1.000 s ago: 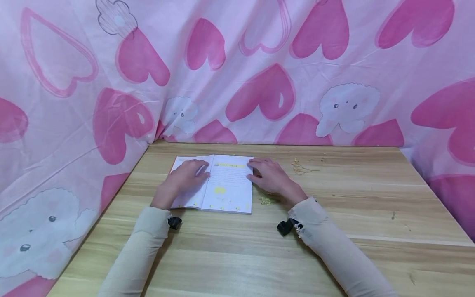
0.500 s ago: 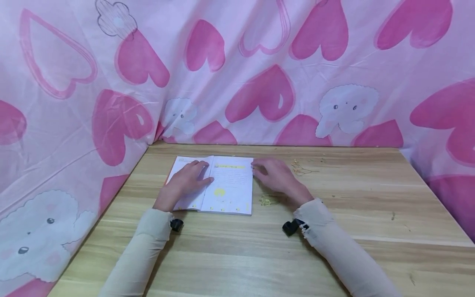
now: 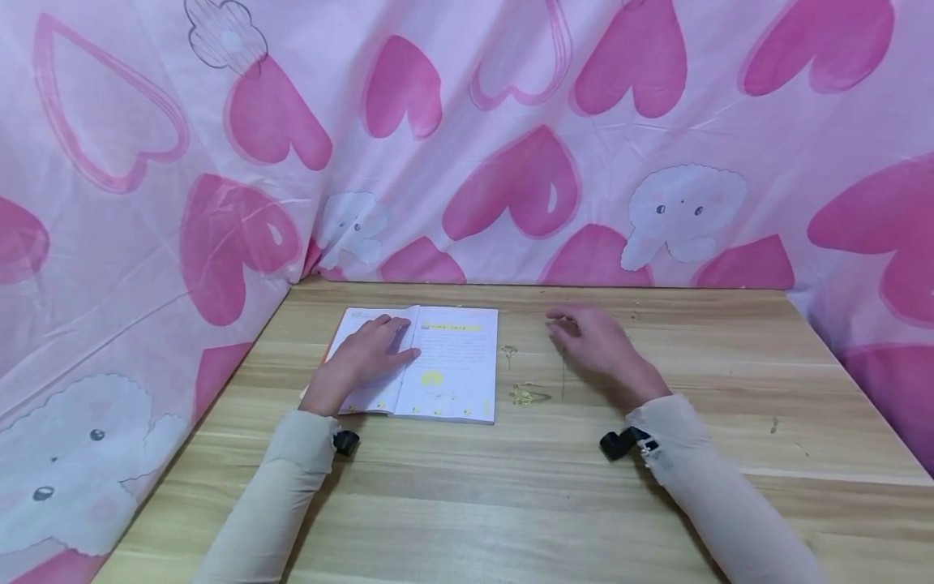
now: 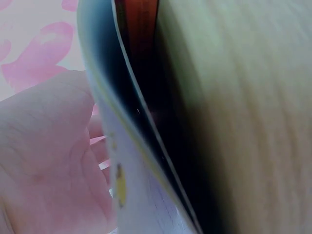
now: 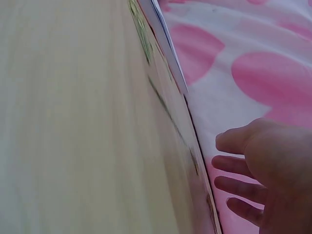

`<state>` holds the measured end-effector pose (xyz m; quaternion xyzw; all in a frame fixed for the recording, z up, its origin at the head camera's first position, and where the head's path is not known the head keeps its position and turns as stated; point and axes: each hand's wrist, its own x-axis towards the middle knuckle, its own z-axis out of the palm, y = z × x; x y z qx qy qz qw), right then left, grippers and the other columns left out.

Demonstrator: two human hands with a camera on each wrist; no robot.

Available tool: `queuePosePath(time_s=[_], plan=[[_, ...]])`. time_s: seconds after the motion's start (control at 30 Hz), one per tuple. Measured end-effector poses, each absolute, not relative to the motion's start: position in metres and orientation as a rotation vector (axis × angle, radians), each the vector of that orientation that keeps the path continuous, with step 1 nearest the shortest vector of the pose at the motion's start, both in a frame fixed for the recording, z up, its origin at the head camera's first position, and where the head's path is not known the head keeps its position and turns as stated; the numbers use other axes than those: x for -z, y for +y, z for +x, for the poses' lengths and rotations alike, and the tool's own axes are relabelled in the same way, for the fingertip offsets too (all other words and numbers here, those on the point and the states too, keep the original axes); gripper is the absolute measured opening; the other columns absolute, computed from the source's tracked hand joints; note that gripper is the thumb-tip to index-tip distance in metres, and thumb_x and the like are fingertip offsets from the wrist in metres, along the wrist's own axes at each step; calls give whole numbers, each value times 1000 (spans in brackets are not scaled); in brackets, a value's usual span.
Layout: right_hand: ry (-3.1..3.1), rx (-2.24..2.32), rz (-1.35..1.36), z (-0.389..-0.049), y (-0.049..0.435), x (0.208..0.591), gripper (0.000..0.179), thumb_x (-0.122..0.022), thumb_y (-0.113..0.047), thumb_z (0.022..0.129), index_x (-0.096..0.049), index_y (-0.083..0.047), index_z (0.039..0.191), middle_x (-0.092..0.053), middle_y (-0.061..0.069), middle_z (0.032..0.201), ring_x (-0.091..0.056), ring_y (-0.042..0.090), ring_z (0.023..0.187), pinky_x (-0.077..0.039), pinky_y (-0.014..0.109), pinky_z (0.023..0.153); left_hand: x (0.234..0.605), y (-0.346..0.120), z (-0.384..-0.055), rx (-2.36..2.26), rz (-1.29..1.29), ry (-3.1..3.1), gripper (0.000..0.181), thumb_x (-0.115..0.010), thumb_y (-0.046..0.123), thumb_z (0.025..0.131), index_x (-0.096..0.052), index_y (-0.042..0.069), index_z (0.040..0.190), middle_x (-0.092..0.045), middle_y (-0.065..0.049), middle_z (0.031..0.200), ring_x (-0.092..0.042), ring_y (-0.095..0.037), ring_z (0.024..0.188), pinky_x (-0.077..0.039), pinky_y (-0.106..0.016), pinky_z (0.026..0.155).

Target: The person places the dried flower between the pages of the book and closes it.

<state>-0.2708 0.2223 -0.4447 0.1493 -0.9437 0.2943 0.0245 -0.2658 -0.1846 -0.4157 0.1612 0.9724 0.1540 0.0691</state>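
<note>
An open book [image 3: 452,365] lies on the table, its right page printed with text and small yellow pictures. My left hand [image 3: 368,353] rests on the left page, thumb reaching over to the fold. In the left wrist view the page edges [image 4: 146,151] curve up beside the palm. My right hand [image 3: 601,345] is to the right of the book, fingers loosely bent and holding nothing in the right wrist view. Below its fingertips a thin stem [image 3: 563,377] shows on the table. Between book and right hand lie a small dried flower [image 3: 509,352] and a yellow-green sprig [image 3: 527,395].
The wood-grain table [image 3: 452,503] carries a few small plant bits [image 3: 774,423] at the right. A pink curtain [image 3: 496,178] with hearts and white animal faces hangs along the back and sides.
My right hand has left the book's right edge and moved right, over where the branched sprig showed. A small dried flower beside the book is now uncovered. My left hand stays on the page.
</note>
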Motion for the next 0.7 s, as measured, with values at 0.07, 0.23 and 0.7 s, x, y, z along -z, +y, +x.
queuePosePath(time_s=[0.07,0.23,0.7], plan=[[-2920,-885,451,-270,233,445,36,-64,-26,110,-68,-15,144,-73,8,139,-69,33,128,-56,58,109,416,-185,-266,-464,486,2929,68,-66,44,106,-50,5,159,-52,-22,162,-46,-43,154,-37,-60,127],[-2907,-794,435,-270,259,445,34,-66,-20,108,-70,-8,140,-75,15,134,-70,37,124,-55,60,108,416,-186,-265,-465,489,2928,68,-65,45,107,-50,5,160,-51,-21,163,-45,-42,153,-38,-62,126],[-3042,-688,370,-262,308,436,20,-69,-16,104,-73,-4,119,-72,16,112,-66,32,103,-57,53,92,418,-187,-269,-462,500,2934,69,-67,45,105,-51,5,159,-51,-22,162,-46,-44,152,-39,-63,125]])
